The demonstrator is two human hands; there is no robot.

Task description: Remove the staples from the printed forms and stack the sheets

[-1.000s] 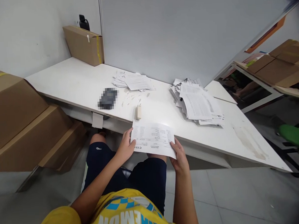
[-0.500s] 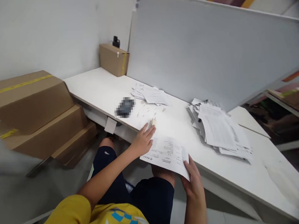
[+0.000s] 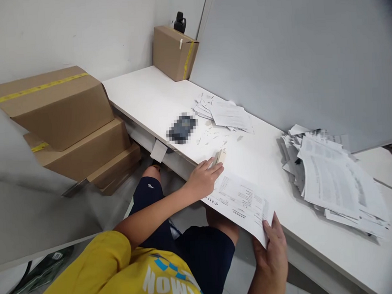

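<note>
A printed sheet of paper (image 3: 242, 197) lies over the front edge of the white table (image 3: 131, 87). My right hand (image 3: 271, 243) grips its near right corner, thumb on top, the other fingers partly hidden. My left hand (image 3: 204, 179) lies palm down at the sheet's left end, fingers stretched forward and a little apart. The fingertips reach a small cream-coloured block-like object (image 3: 220, 158); its kind is unclear, and I cannot tell how firmly they touch it. Small paper scraps (image 3: 211, 135) lie just beyond.
A thick paper stack (image 3: 330, 171) stands on the right, a smaller pile (image 3: 230, 113) behind the scraps. A dark pixelated object (image 3: 182, 128) lies left. Cardboard boxes (image 3: 64, 109) are piled beside the table; another box (image 3: 174, 52), with a black bottle (image 3: 179, 23), stands in the corner by a grey partition (image 3: 293, 64).
The camera view has turned, so the table and both hands sit farther right and the partition fills more of the upper right. Both hands keep nearly the same pose on the sheet.
</note>
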